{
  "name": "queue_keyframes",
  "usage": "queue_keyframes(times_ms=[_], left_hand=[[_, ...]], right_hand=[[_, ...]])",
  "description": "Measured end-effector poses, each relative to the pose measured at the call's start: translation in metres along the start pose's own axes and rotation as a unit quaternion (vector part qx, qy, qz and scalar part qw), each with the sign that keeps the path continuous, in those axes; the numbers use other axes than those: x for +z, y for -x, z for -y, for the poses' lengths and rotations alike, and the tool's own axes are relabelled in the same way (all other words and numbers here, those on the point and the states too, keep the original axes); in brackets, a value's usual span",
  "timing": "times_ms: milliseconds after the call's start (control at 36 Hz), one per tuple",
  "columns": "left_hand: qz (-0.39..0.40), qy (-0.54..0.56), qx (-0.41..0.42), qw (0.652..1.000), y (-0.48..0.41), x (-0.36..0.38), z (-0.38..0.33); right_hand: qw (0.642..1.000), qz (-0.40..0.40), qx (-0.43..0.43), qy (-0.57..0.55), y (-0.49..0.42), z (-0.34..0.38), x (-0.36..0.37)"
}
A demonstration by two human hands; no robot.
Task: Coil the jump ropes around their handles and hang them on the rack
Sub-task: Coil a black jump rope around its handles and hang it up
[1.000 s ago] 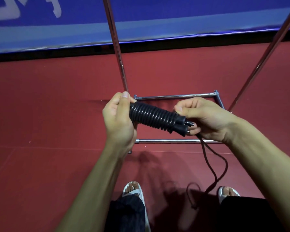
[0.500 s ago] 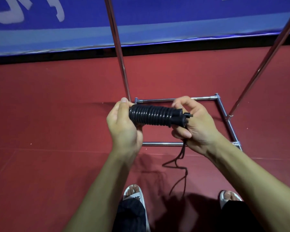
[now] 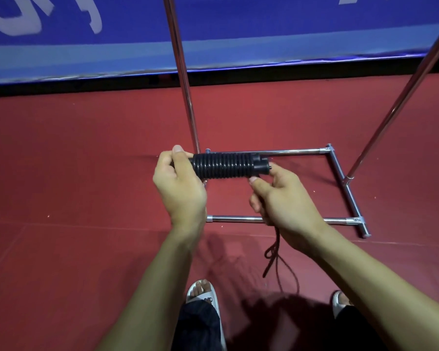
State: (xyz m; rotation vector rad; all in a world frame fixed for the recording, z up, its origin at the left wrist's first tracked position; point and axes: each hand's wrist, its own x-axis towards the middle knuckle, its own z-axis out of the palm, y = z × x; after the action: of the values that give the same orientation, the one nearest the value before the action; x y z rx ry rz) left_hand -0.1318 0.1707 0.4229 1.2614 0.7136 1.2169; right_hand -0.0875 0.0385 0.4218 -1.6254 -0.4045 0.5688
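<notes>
The jump rope [image 3: 223, 165] is black; its two handles [image 3: 260, 164] lie side by side, flat, with rope wound round them in tight rings; the left hand [image 3: 180, 188] holds one end and the right hand [image 3: 284, 201] pinches the other; a thin loose tail [image 3: 277, 236] hangs down below the right hand, with a loop in it; the shiny metal rack [image 3: 295, 151] stands just behind, two poles going up.

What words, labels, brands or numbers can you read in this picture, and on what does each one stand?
On the blue banner: white lettering, cut off by the frame's top edge, not readable.
On the white slipper: a small dark mark, too small to read.
On the coiled jump rope: no text visible.
</notes>
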Motion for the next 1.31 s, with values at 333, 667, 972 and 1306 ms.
queue_keyframes(times_ms=[333,667,972,1306], left_hand=[[0.018,-0.058,0.047,0.997,0.004,0.002,-0.003],[0.034,-0.151,0.12,0.981,-0.009,-0.011,0.01],[0.072,-0.207,0.239,0.946,-0.014,-0.021,0.006],[0.228,-0.226,0.276,0.906,-0.006,-0.027,-0.003]], right_hand=[[0.99,-0.005,0.066,-0.126,0.006,0.003,0.008],[0.976,0.025,0.152,-0.155,0.007,0.005,0.011],[0.984,0.093,0.151,0.0,0.008,0.016,-0.017],[0.976,0.066,0.012,0.208,-0.004,0.023,-0.045]])
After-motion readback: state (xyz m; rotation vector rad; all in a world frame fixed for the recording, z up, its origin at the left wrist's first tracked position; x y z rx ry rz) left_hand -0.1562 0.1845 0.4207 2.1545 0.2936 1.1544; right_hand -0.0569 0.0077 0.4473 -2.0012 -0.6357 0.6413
